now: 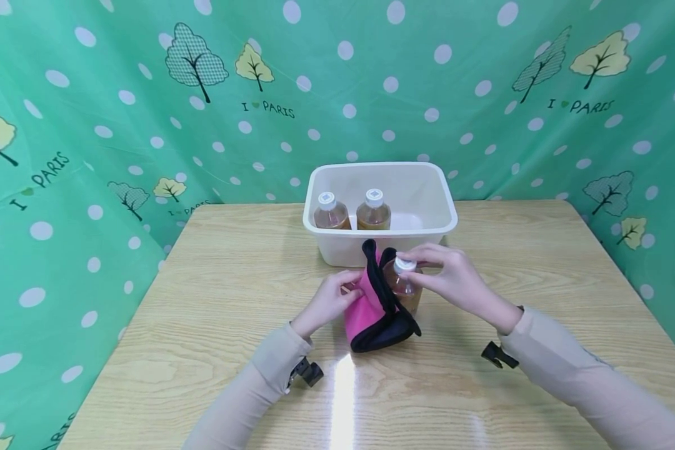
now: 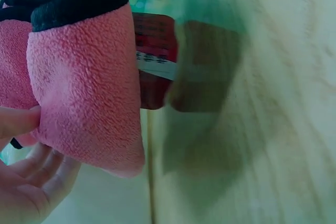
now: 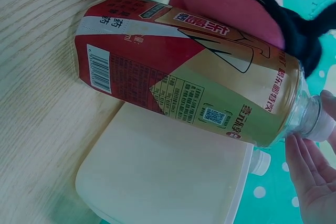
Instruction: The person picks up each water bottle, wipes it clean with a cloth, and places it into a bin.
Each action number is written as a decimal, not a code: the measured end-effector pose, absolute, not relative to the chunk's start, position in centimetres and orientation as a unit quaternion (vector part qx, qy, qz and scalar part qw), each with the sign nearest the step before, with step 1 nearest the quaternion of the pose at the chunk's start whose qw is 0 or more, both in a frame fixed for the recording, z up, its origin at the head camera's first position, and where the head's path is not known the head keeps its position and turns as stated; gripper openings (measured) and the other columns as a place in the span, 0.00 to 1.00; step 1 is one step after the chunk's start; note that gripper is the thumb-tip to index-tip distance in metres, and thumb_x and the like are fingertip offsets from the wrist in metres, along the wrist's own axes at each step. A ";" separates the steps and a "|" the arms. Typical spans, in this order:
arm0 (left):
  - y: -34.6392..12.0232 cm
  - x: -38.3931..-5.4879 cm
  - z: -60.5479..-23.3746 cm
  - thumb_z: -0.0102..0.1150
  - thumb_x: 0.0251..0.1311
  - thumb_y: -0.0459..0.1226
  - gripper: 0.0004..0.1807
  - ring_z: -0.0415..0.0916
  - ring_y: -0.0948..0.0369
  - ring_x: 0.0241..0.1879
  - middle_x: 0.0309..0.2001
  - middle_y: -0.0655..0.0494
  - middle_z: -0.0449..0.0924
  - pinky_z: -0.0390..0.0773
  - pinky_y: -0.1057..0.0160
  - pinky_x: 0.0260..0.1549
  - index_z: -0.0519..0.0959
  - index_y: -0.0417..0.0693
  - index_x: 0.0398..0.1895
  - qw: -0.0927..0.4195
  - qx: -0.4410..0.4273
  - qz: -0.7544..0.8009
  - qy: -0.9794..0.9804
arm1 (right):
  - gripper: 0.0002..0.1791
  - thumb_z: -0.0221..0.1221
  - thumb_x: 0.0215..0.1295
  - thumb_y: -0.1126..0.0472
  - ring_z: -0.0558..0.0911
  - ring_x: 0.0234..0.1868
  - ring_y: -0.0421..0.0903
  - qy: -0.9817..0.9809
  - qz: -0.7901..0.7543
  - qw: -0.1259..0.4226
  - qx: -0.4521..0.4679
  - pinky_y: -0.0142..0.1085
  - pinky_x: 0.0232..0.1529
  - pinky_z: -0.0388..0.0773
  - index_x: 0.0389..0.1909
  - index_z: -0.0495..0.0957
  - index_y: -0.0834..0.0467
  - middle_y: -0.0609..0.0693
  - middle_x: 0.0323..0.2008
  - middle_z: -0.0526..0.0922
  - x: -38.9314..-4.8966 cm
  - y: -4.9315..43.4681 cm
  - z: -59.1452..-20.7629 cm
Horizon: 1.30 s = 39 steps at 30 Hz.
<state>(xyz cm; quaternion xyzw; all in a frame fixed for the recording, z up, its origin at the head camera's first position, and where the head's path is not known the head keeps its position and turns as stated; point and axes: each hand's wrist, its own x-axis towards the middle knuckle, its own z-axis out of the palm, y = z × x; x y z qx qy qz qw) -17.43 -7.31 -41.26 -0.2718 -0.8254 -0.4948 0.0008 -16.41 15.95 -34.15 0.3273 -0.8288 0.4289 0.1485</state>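
My left hand (image 1: 333,299) pinches a pink fleece item with black edging (image 1: 364,312), which stands folded with its dark lining showing; its exact kind does not show. In the left wrist view its fuzzy side (image 2: 89,87) is close up, thumb and fingers at its lower edge. Right beside it is a plastic bottle (image 1: 408,295) with a white cap, tilted slightly in the head view. The right hand (image 1: 454,275) holds this bottle by the cap between thumb and fingers. In the right wrist view the bottle's red and green label (image 3: 157,72) shows a barcode and printed text.
A white plastic bin (image 1: 379,167) stands at the back of the wooden table (image 1: 202,312), just behind both hands. Inside it, on the left and middle, are two white-capped bottles (image 1: 332,215). A green dotted curtain (image 1: 337,75) hangs behind the table.
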 end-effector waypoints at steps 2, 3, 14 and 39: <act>-7.4 -17.5 -41.7 0.54 0.48 0.22 0.15 0.76 0.52 0.32 0.37 0.41 0.77 0.76 0.70 0.30 0.76 0.32 0.42 0.000 -0.277 -0.486 -0.829 | 0.17 0.66 0.43 0.67 0.79 0.35 0.38 -0.829 0.427 0.153 0.327 0.25 0.37 0.76 0.39 0.80 0.60 0.47 0.35 0.81 -16.4 15.9 -34.2; -7.4 -17.5 -42.0 0.54 0.48 0.22 0.14 0.76 0.53 0.32 0.36 0.41 0.78 0.76 0.70 0.30 0.76 0.32 0.41 -0.003 -0.277 -0.481 -0.832 | 0.17 0.66 0.43 0.67 0.79 0.35 0.38 -0.829 0.425 0.155 0.327 0.25 0.36 0.76 0.39 0.80 0.60 0.47 0.34 0.81 -16.4 15.9 -34.2; -7.6 -17.6 -43.0 0.54 0.47 0.22 0.18 0.74 0.56 0.33 0.36 0.42 0.79 0.74 0.71 0.34 0.74 0.31 0.46 -0.032 -0.276 -0.447 -0.850 | 0.17 0.66 0.43 0.67 0.79 0.35 0.38 -0.829 0.428 0.152 0.325 0.25 0.36 0.76 0.39 0.80 0.60 0.47 0.34 0.81 -16.5 16.0 -34.3; -7.5 -16.5 -40.9 0.55 0.47 0.22 0.18 0.75 0.52 0.37 0.44 0.40 0.76 0.76 0.68 0.35 0.75 0.32 0.45 0.004 -0.255 -0.490 -0.834 | 0.17 0.65 0.44 0.69 0.78 0.36 0.38 -0.824 0.440 0.146 0.326 0.27 0.37 0.76 0.39 0.80 0.61 0.48 0.35 0.81 -16.6 16.0 -34.5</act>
